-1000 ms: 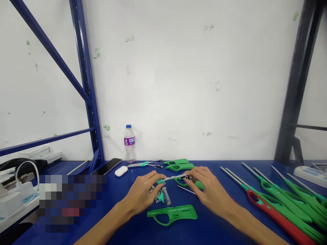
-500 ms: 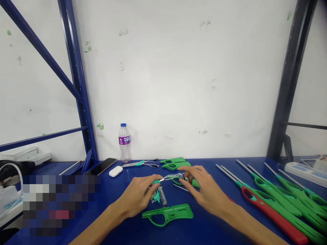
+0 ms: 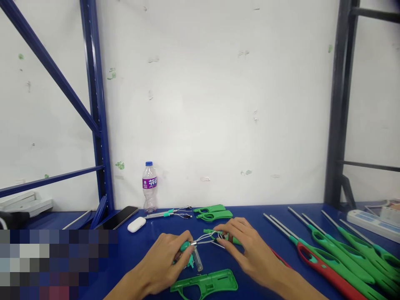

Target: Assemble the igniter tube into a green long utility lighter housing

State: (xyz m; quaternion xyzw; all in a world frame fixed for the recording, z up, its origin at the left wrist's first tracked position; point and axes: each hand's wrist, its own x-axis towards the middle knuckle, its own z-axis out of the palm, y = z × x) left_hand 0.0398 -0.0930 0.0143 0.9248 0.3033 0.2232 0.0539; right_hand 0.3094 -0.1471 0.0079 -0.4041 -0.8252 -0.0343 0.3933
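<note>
My left hand point(image 3: 164, 262) is closed, pinching a teal plastic piece point(image 3: 185, 246) with a short metal end. From that end thin white wires point(image 3: 204, 236) run across to my right hand point(image 3: 250, 252). Its thumb and fingertips are closed around the wires near a small dark tip. Below my left hand lie a clear tube point(image 3: 198, 259) and small teal parts point(image 3: 190, 262), partly covered by the fingers. A green lighter shell half point(image 3: 218, 282) rests in front, its inner side up. Another green piece point(image 3: 235, 240) is partly hidden behind my right fingers.
Several long-necked lighters point(image 3: 340, 254), green and one red, lie at the right. Two green shell parts point(image 3: 215, 215) and metal rods with wires point(image 3: 159, 214) sit at the back. Nearby are a bottle point(image 3: 150, 191), a white case point(image 3: 136, 224) and a phone point(image 3: 120, 217).
The view has tilted upward, so everything sits lower in the picture. My right thumb and fingertips have come closer together on the wires. My left hand still holds the teal piece.
</note>
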